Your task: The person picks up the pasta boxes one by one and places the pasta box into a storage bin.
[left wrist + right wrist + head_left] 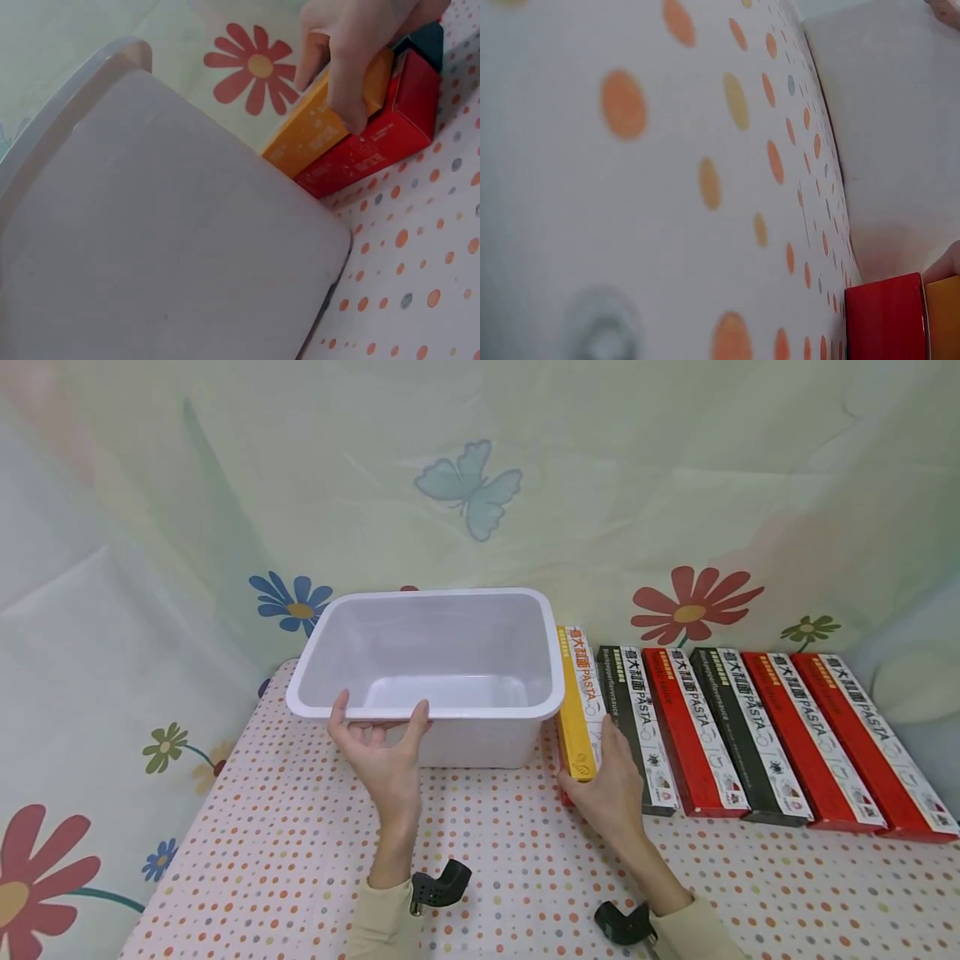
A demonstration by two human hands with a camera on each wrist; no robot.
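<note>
A white plastic tub point(435, 652) stands open and empty at the back of the dotted table. My left hand point(382, 760) holds its front rim, fingertips up against the lip; in the left wrist view the tub wall point(150, 225) fills the frame. My right hand point(611, 781) grips the near end of a yellow pasta box point(577, 710) just right of the tub. From the left wrist view the right hand's fingers point(352, 45) curl over the yellow box point(322, 124), which lies against a red box point(375, 142). The right wrist view shows only the box ends point(885, 319) and tablecloth.
Right of the yellow box lies a row of long pasta boxes: black point(637, 727), red point(693, 735), black point(750, 735) and two red point(870, 743). A floral curtain point(480, 485) hangs behind. The dotted tablecloth point(487, 860) reaches towards me.
</note>
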